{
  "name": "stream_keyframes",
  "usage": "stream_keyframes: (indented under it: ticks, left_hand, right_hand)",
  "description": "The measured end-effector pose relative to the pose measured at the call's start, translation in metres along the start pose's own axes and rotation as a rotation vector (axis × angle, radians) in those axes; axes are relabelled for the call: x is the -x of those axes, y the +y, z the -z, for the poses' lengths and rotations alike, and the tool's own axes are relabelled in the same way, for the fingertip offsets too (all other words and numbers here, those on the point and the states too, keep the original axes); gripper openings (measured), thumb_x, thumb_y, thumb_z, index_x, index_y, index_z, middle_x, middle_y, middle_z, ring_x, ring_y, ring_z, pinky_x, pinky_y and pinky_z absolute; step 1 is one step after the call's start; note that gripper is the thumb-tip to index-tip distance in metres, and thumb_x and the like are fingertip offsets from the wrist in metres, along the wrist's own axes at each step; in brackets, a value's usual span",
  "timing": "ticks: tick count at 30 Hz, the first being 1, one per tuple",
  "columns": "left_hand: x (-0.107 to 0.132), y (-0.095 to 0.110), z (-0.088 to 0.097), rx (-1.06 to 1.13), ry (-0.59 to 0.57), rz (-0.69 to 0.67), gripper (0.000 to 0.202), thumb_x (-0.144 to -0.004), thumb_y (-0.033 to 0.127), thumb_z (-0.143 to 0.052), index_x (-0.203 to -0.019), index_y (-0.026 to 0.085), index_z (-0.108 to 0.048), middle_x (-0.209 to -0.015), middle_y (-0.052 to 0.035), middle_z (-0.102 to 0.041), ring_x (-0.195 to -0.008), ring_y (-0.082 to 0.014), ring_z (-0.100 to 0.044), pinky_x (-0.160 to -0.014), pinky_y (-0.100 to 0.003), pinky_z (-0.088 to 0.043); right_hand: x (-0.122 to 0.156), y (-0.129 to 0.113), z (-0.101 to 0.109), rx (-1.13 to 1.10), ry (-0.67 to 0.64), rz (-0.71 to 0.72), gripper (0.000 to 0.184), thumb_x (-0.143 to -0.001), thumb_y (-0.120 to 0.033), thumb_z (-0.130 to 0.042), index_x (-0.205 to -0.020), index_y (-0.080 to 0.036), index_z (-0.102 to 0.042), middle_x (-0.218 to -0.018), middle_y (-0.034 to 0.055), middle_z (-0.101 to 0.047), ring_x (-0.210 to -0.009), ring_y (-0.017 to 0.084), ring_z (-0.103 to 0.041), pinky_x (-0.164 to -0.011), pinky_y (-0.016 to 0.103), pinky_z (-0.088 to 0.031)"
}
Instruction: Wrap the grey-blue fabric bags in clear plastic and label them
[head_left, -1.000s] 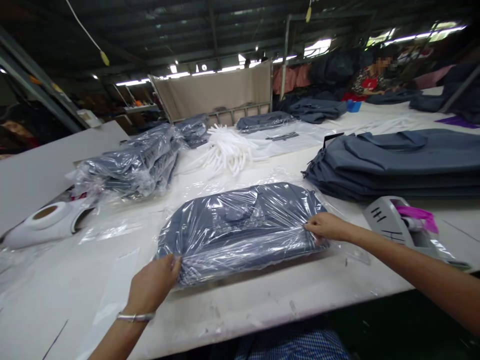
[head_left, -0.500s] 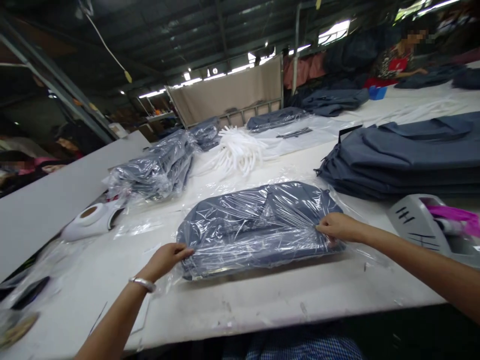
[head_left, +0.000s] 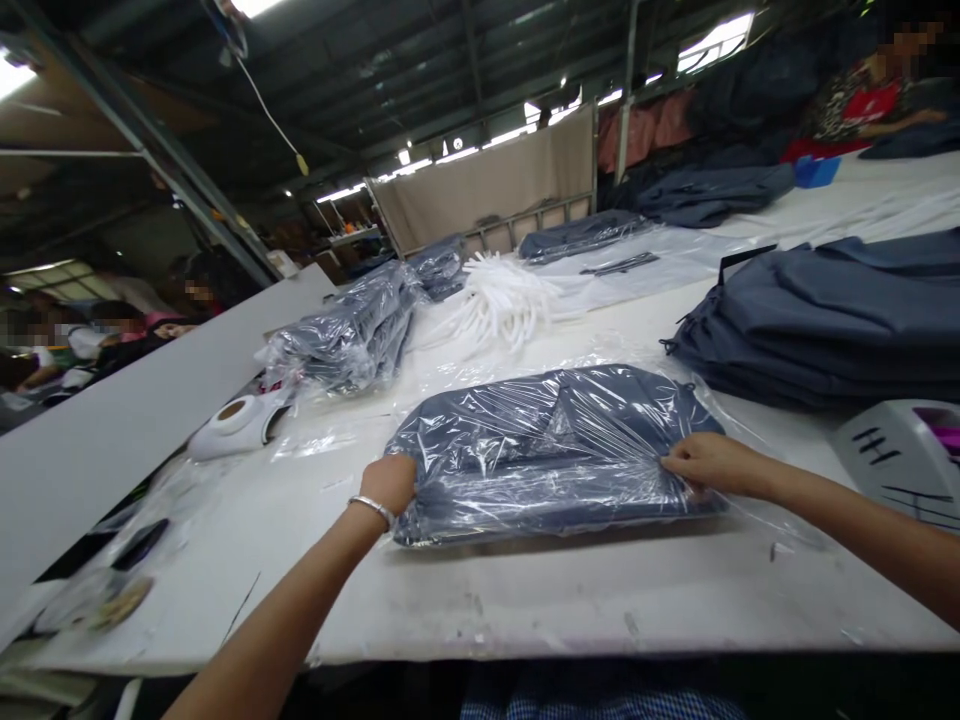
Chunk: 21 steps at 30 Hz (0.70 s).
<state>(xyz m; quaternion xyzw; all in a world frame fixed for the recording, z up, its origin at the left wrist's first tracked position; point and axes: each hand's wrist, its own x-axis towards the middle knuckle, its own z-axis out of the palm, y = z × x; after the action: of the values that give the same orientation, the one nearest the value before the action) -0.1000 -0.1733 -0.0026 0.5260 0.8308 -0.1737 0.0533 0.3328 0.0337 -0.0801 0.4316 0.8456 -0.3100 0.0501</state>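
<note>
A dark blue-grey fabric bag (head_left: 551, 440) lies on the white table (head_left: 540, 600) inside a clear plastic bag (head_left: 525, 490). At its left end my left hand (head_left: 390, 482), with a silver bangle at the wrist, is closed on the plastic, fingers curled out of sight. My right hand (head_left: 701, 463) pinches the plastic at the right end, and creases fan out across the top from that grip. Both hands are at the near half of the wrapped bag.
Stacked blue-grey bags (head_left: 832, 320) lie at the right, behind a grey plastic holder (head_left: 896, 460). Plastic-wrapped bags (head_left: 345, 325) and white strips (head_left: 499, 295) are farther back. A white tape dispenser-like object (head_left: 236, 425) sits left. A person (head_left: 862, 105) works at far right.
My left hand has moved up along the left end of the wrapped bag and closed on the plastic there. My right hand keeps its pinch. The view has shifted left.
</note>
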Motion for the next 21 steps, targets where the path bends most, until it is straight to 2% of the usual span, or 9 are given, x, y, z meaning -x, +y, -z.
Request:
stream_keyframes:
  ticks: [4,7,12,17,21]
  left_hand:
    - [0.023,0.030,-0.018,-0.026,0.154,0.042,0.028,-0.085,0.006,-0.039,-0.103,0.012,-0.061,-0.104,-0.0174,-0.065,-0.093,-0.0268,-0.066,-0.077,-0.036,-0.048]
    - [0.034,0.048,-0.033,-0.014,0.248,0.090,0.039,-0.087,0.001,-0.025,-0.106,0.011,-0.058,-0.105,-0.0176,-0.062,-0.084,-0.0247,-0.068,-0.067,-0.034,-0.049]
    - [0.040,0.061,-0.047,0.043,0.332,0.167,0.031,-0.094,0.015,-0.028,-0.102,0.013,-0.057,-0.098,-0.0148,-0.063,-0.080,-0.0256,-0.068,-0.063,-0.033,-0.048]
    - [0.049,0.076,-0.058,0.202,0.382,0.152,0.032,-0.097,0.028,-0.029,-0.109,0.014,-0.056,-0.103,-0.0138,-0.065,-0.088,-0.0250,-0.066,-0.072,-0.036,-0.050]
    - [0.049,0.080,-0.076,0.328,0.472,0.073,0.036,-0.099,0.031,-0.028,-0.110,0.013,-0.057,-0.117,-0.0153,-0.063,-0.106,-0.0254,-0.062,-0.092,-0.038,-0.049]
  right_hand:
    - [-0.004,0.003,-0.001,-0.031,-0.007,0.000,0.042,-0.084,-0.038,-0.045,-0.049,-0.019,-0.059,-0.058,0.0047,-0.070,-0.059,0.020,-0.064,-0.065,0.030,-0.041]
    - [-0.005,0.004,-0.002,-0.051,-0.011,0.001,0.041,-0.083,-0.037,-0.045,-0.049,-0.019,-0.060,-0.059,0.0053,-0.070,-0.060,0.020,-0.064,-0.064,0.029,-0.042]
    - [-0.003,0.002,-0.001,-0.053,0.001,0.004,0.043,-0.083,-0.037,-0.045,-0.047,-0.019,-0.060,-0.057,0.0054,-0.069,-0.058,0.019,-0.063,-0.062,0.028,-0.041]
    - [0.000,0.003,-0.001,-0.070,0.007,-0.002,0.042,-0.084,-0.037,-0.045,-0.049,-0.019,-0.060,-0.057,0.0035,-0.070,-0.059,0.018,-0.064,-0.062,0.028,-0.041]
    - [0.002,0.000,0.000,-0.100,0.002,0.010,0.041,-0.083,-0.036,-0.046,-0.048,-0.019,-0.059,-0.056,0.0037,-0.069,-0.059,0.019,-0.064,-0.063,0.028,-0.041]
